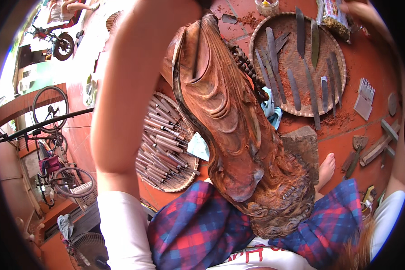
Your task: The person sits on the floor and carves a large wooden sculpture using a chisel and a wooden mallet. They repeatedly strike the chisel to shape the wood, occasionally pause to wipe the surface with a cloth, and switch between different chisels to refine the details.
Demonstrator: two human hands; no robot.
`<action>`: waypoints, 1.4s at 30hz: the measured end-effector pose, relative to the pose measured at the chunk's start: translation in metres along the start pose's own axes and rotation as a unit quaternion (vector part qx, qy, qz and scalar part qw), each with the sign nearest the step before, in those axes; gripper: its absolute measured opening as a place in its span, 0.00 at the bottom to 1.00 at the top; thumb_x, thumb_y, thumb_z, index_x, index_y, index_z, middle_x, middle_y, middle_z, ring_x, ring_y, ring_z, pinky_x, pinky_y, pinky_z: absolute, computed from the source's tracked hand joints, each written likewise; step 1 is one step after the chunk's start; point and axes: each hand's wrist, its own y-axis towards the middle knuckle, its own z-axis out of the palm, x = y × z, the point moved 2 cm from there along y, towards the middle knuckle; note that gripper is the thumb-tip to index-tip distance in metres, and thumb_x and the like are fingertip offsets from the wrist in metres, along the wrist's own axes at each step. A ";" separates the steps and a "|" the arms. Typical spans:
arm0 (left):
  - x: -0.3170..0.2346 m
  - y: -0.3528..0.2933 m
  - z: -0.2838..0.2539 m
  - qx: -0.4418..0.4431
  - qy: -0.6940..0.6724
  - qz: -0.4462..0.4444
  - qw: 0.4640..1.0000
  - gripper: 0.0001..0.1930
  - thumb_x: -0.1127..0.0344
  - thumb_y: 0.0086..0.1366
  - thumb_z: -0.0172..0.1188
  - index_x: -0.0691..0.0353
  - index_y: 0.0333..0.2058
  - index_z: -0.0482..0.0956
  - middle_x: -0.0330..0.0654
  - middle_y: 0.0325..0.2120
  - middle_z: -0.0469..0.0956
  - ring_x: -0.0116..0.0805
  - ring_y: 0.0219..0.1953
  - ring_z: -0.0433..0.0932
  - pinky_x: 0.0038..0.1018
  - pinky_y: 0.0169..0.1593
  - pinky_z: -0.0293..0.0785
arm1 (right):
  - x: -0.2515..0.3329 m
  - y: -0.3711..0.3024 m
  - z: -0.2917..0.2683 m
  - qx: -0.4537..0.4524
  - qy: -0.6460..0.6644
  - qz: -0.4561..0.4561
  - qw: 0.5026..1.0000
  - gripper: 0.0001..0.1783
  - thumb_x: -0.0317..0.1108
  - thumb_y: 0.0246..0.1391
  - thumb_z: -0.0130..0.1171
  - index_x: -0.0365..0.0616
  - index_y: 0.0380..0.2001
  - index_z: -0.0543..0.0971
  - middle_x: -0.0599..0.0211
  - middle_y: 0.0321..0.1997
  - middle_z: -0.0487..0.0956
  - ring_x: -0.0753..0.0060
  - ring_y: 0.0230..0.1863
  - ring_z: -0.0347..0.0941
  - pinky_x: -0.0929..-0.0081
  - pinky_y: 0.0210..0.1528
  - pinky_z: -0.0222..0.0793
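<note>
A large reddish-brown wood carving (229,108) with flowing folds leans across my lap, its curly carved end (279,202) resting on plaid cloth. My left arm (126,99) reaches up past the carving's left side to the top edge. There the hand is dark and cut off, so its fingers cannot be made out. At the upper right my right hand (362,12) is blurred beside a clear plastic bag (335,20) of yellowish bits; whether it touches the bag is unclear. A round woven tray (297,42) of flat metal files lies below and left of that hand.
Left of the carving, a round basket (177,186) holds many wood-handled chisels. A wooden block (301,146) stands beside my foot (327,170). A wire brush (364,99) and wooden mallet-like pieces (380,144) lie right. Bicycles (51,108), a motorbike (60,45) and a fan (89,249) stand left.
</note>
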 end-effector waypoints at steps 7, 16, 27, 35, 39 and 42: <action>-0.044 -0.178 -0.036 -0.345 0.228 0.113 0.903 0.22 0.51 0.76 0.34 0.64 0.45 0.70 0.34 0.17 0.61 0.22 0.17 0.59 0.17 0.18 0.53 | -0.127 -0.065 -0.017 0.165 0.100 0.017 0.981 0.31 0.36 0.43 0.65 0.37 0.53 0.73 0.71 0.41 0.74 0.80 0.44 0.68 0.77 0.48 0.65; 0.152 -0.437 -0.196 -0.630 0.266 -0.167 0.710 0.17 0.51 0.67 0.57 0.60 0.40 0.71 0.33 0.18 0.68 0.23 0.16 0.66 0.21 0.19 0.61 | -0.272 -0.282 0.067 0.131 0.085 0.327 0.932 0.16 0.21 0.34 0.63 0.38 0.33 0.77 0.70 0.26 0.79 0.77 0.29 0.74 0.73 0.35 0.73; 0.302 -0.564 -0.206 -0.704 0.400 -0.322 0.491 0.34 0.43 0.62 0.58 0.63 0.59 0.70 0.54 0.49 0.78 0.48 0.54 0.75 0.37 0.59 0.66 | -0.325 -0.378 0.246 -0.027 -0.459 0.241 0.854 0.14 0.37 0.67 0.43 0.39 0.45 0.71 0.52 0.35 0.78 0.52 0.34 0.76 0.61 0.36 0.74; 0.292 -0.512 -0.176 -0.688 0.409 -0.398 0.448 0.32 0.46 0.62 0.60 0.59 0.59 0.66 0.58 0.49 0.76 0.55 0.53 0.75 0.45 0.55 0.69 | -0.317 -0.372 0.237 -0.052 -0.474 0.233 0.848 0.15 0.39 0.68 0.42 0.40 0.44 0.72 0.55 0.33 0.78 0.54 0.34 0.76 0.61 0.34 0.73; 0.300 -0.526 -0.183 -0.726 0.513 -0.339 0.308 0.33 0.53 0.61 0.63 0.57 0.61 0.62 0.56 0.52 0.69 0.56 0.52 0.72 0.46 0.53 0.69 | -0.313 -0.369 0.240 -0.024 -0.444 0.260 0.857 0.16 0.41 0.68 0.40 0.40 0.46 0.71 0.53 0.37 0.78 0.52 0.37 0.76 0.58 0.37 0.73; 0.270 -0.482 -0.180 -0.715 0.582 -0.187 0.338 0.29 0.57 0.62 0.63 0.60 0.59 0.65 0.53 0.48 0.70 0.50 0.47 0.74 0.41 0.50 0.70 | -0.317 -0.374 0.236 -0.037 -0.452 0.270 0.849 0.15 0.40 0.68 0.41 0.41 0.46 0.71 0.54 0.37 0.78 0.52 0.37 0.76 0.58 0.37 0.73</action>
